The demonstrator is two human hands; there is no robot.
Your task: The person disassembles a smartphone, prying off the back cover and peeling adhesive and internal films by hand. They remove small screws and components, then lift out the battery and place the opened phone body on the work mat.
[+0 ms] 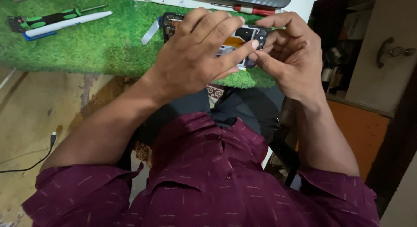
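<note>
Over the near edge of the green turf mat [100, 49] on the table, both hands work on an opened phone [243, 36] whose back cover is already off, so its black inner frame, circuit parts and an orange strip show. The left hand [195, 53] lies across the phone body, its grip closed around it with fingers spread on top. The right hand [291, 53] pinches at the upper corner near the camera block, thumb and forefinger nearly closed; whether they have hold of a small part there cannot be told, as the fingers hide it. A white ribbon strip [150, 31] hangs loose at the phone's left end. So the opening looks done, while the inner work seems to be under way. A green-handled screwdriver [52, 18], a white pen [65, 23] and a red tool [256, 10] lie unused on the mat.
</note>
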